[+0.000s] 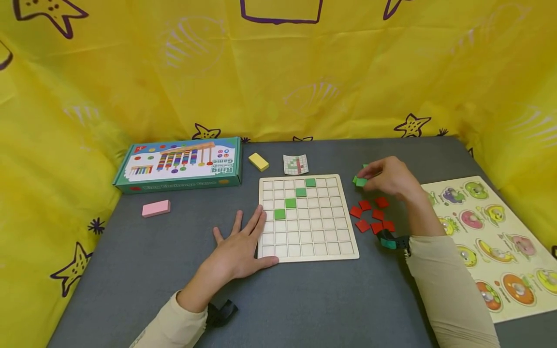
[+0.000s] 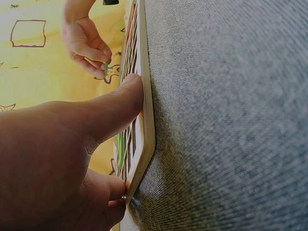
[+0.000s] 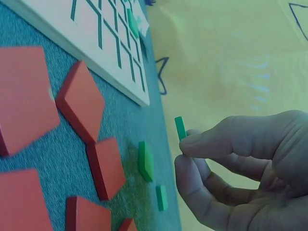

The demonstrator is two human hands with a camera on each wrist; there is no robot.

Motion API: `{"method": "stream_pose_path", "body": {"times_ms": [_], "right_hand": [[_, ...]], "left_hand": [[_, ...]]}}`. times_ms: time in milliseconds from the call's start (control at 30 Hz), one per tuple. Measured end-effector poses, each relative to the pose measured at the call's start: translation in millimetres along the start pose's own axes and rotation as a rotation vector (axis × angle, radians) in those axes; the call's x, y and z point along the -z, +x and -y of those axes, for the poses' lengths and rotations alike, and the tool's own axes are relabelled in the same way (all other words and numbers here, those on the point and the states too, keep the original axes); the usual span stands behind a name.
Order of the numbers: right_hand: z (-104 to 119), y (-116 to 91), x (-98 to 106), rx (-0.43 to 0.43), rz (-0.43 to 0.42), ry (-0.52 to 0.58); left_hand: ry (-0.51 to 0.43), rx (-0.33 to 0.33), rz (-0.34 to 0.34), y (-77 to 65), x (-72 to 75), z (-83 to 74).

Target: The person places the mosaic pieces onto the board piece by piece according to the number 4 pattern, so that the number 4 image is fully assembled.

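A pale wooden grid board (image 1: 317,237) lies flat on the table, with several green square tiles (image 1: 290,203) in a diagonal line of its cells. My left hand (image 1: 237,253) rests at the board's left edge, fingers spread, thumb on the near left corner. In the left wrist view the thumb (image 2: 115,103) presses the board's rim (image 2: 149,110). Off the board's far right corner, my right hand (image 1: 389,178) pinches a green tile (image 3: 180,127) between thumb and fingertips, raised above the table. Beneath it lie loose green tiles (image 3: 146,161), partly hidden in the head view.
Several red tiles (image 1: 377,214) lie scattered right of the board. A small pattern card (image 1: 295,165) and a yellow block (image 1: 258,162) sit behind it. At the left are a game box (image 1: 178,164) and a pink block (image 1: 156,208); a fruit puzzle board (image 1: 496,241) lies right.
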State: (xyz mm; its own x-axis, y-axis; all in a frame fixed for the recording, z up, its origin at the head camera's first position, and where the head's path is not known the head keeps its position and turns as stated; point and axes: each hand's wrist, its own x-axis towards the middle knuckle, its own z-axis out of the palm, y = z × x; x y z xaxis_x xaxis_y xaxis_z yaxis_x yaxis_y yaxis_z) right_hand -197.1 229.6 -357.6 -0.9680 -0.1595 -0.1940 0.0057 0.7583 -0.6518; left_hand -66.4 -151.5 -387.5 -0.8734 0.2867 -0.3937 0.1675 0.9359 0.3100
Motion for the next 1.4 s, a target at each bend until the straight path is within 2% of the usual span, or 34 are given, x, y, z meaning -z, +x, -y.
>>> {"method": "stream_pose_path", "body": {"times_ms": [467, 867, 1167, 1400], "right_hand": [[21.2, -0.4, -17.7, 0.069, 0.036, -0.031], [36.8, -0.4, -42.6, 0.059, 0.073, 0.066], [44.1, -0.4, -56.9, 0.088, 0.111, 0.082], [51.0, -4.5, -64.3, 0.104, 0.102, 0.078]], "left_hand": [[0.016, 0.002, -0.005, 0.5, 0.3, -0.8], [0.011, 0.001, -0.009, 0.3, 0.7, -1.0], [0.010, -0.001, -0.008, 0.0, 1.3, -1.0], [0.009, 0.002, -0.003, 0.1, 1.8, -1.5]]}}
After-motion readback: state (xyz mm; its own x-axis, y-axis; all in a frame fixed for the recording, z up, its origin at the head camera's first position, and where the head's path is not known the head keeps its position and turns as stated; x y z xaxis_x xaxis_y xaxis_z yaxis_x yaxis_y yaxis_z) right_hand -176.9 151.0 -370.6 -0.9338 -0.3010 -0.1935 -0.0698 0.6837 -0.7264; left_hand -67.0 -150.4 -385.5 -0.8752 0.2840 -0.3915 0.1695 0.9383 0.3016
